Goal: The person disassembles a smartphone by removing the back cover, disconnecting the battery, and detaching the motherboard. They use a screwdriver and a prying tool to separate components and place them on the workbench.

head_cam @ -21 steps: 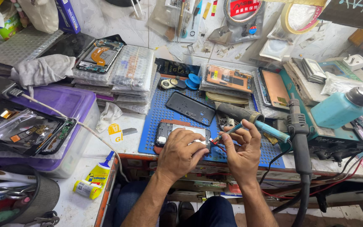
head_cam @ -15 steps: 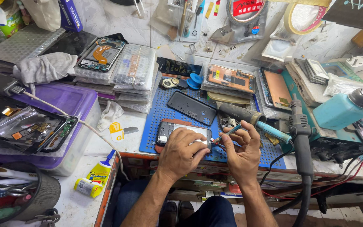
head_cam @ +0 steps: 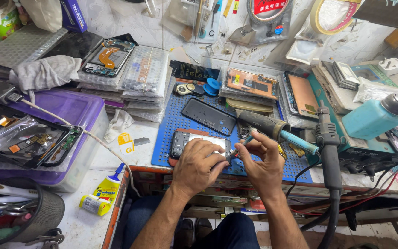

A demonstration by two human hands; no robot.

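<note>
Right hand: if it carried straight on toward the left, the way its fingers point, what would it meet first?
The right hand points at the opened phone on the blue mat, where the left hand already rests. It would probably meet those fingertips and the phone first, though depth is unclear.

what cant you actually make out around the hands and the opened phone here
- Head view: the left hand covers the middle of the opened phone, so the parts under it are hidden.
- Head view: the tip of the small tool in the right hand is too small and lies behind the fingers; where it touches is unclear.
- Head view: the glue tube label is too small.
</note>
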